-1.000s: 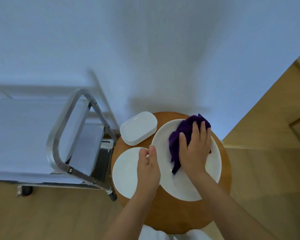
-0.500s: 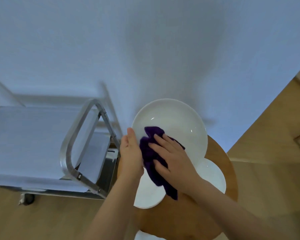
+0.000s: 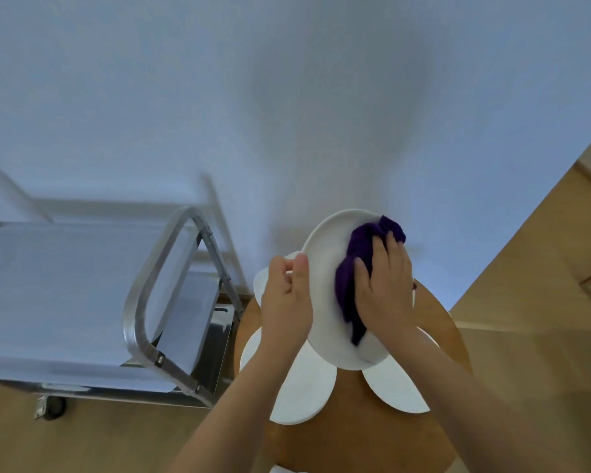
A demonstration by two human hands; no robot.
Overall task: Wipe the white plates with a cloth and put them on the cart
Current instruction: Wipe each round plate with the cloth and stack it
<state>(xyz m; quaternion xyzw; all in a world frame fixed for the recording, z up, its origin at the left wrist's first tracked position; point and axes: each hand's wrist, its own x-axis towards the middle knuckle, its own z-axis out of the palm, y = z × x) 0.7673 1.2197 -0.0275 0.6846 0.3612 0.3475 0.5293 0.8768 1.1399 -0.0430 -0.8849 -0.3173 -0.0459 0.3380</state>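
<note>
A large round white plate (image 3: pixel 325 268) is held up, tilted, above the round wooden table (image 3: pixel 348 435). My left hand (image 3: pixel 287 302) grips its left rim, thumb on the front. My right hand (image 3: pixel 386 288) presses a purple cloth (image 3: pixel 352 268) flat against the plate's right half. Two more white plates lie on the table below: one at the left (image 3: pixel 304 390), one at the right (image 3: pixel 396 387). A white squarish dish (image 3: pixel 260 281) peeks out behind my left hand. The steel cart (image 3: pixel 82 288) stands at the left.
The cart's tubular handle (image 3: pixel 157 268) rises close to the table's left edge, with a caster (image 3: pixel 53 406) on the wooden floor. A white wall fills the background. A wooden door or panel (image 3: pixel 543 261) runs along the right.
The lifted plate has turned more edge-on and shifted right. My right hand and the cloth slid from the plate's lower left to its upper right. My left hand kept hold of the rim.
</note>
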